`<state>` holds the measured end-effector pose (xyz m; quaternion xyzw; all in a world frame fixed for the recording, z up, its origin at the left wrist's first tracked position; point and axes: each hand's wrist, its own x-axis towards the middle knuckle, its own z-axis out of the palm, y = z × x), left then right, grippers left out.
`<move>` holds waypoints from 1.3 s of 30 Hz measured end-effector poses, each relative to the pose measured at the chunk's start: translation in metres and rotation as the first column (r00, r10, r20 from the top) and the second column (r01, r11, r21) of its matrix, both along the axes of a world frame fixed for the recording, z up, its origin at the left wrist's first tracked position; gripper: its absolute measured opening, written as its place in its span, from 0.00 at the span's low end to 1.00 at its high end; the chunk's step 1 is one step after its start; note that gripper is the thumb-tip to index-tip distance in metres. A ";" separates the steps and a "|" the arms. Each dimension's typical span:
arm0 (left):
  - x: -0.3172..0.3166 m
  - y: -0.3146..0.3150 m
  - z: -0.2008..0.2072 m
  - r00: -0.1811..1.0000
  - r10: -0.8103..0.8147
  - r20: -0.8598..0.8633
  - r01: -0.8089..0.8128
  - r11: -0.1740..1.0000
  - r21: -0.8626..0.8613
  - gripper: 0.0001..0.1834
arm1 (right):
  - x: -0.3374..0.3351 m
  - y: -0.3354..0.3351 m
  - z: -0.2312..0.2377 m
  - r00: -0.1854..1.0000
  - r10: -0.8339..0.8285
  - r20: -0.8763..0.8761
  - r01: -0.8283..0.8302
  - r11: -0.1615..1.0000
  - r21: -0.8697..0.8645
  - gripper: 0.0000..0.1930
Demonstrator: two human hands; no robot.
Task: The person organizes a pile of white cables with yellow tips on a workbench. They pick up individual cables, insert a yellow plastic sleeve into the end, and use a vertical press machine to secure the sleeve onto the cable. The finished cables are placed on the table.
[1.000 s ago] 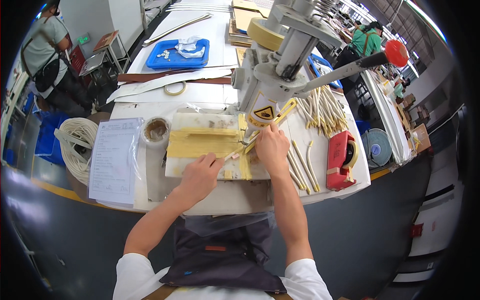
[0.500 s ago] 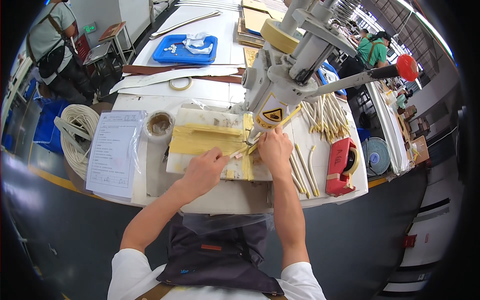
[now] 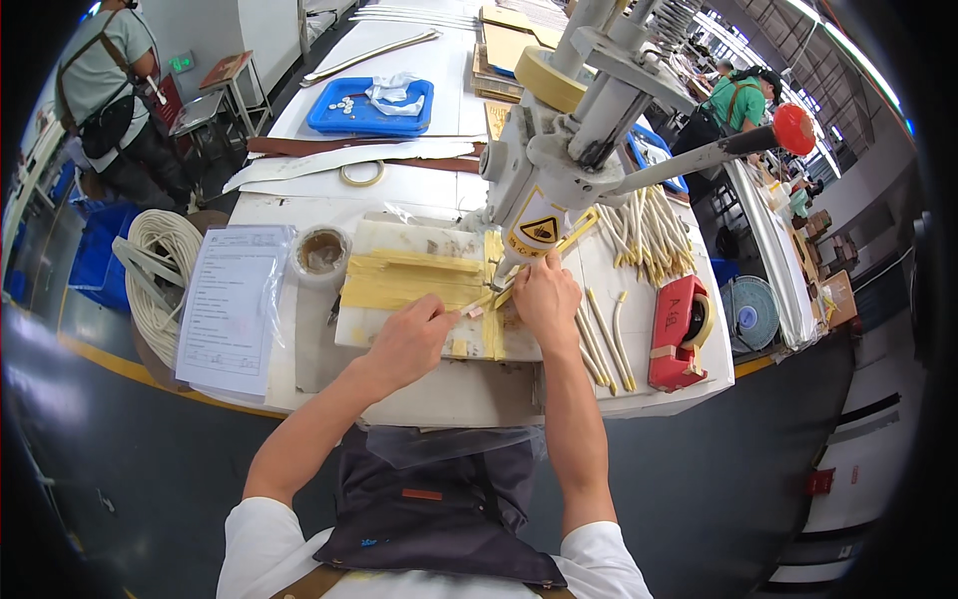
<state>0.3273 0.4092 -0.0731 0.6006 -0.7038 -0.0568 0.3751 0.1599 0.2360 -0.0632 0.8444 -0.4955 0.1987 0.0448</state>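
A grey hand press (image 3: 539, 190) with a red-knobbed lever (image 3: 794, 128) stands over a white board (image 3: 399, 324) covered partly with yellow tape (image 3: 399, 290). Closed in a pinch beside the press tip, my left hand (image 3: 409, 334) holds the end of a thin pale strip (image 3: 473, 309) that reaches under the tip. On the tip's other side, my right hand (image 3: 547, 298) is curled with its fingers partly hidden behind the press. A yellow-ended cord (image 3: 579, 232) slants away behind those fingers; whether they grip it is unclear.
Cut white cords with yellow ends (image 3: 649, 235) lie heaped right of the press, several nearer (image 3: 604, 344). A red tape dispenser (image 3: 679, 334) sits by the right edge. Leftward are a tape roll (image 3: 321, 252), a printed sheet (image 3: 235, 309) and coiled cord (image 3: 160, 270). Behind stands a blue tray (image 3: 374, 118).
The view has shifted slightly, and the press and its lever appear a little further left. Both hands keep nearly the same place and pose.
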 end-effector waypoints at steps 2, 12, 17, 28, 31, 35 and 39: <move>0.001 -0.001 -0.001 1.000 0.002 -0.004 -0.002 1.000 -0.008 0.13 | 0.001 0.000 0.005 1.000 0.004 -0.009 -0.003 0.997 0.081 0.18; 0.003 -0.003 -0.006 1.000 0.004 -0.019 -0.004 1.000 0.000 0.11 | -0.063 -0.058 0.197 -0.235 0.131 0.963 -0.487 0.842 -0.233 0.25; -0.002 -0.007 -0.001 0.999 -0.024 -0.025 0.023 1.000 -0.013 0.11 | -0.072 -0.036 0.325 -0.080 0.319 0.944 -0.768 0.584 -0.263 0.19; -0.001 -0.001 -0.002 0.999 0.021 -0.027 -0.021 1.000 -0.011 0.11 | -0.076 0.094 0.127 -0.159 0.666 0.729 -0.491 0.587 -0.644 0.19; 0.001 -0.005 -0.005 1.000 -0.002 0.005 0.002 0.999 -0.042 0.10 | -0.079 0.092 0.135 -0.108 0.682 0.723 -0.501 0.591 -0.632 0.21; 0.000 0.000 0.002 0.961 0.122 -0.248 -0.121 0.992 0.021 0.09 | -0.072 0.052 0.232 -0.101 0.496 0.862 -0.577 0.677 -0.457 0.16; 0.001 0.001 0.003 0.920 0.245 -0.306 -0.243 0.969 0.042 0.11 | -0.032 0.019 0.295 -0.106 0.341 0.934 -0.598 0.729 -0.334 0.21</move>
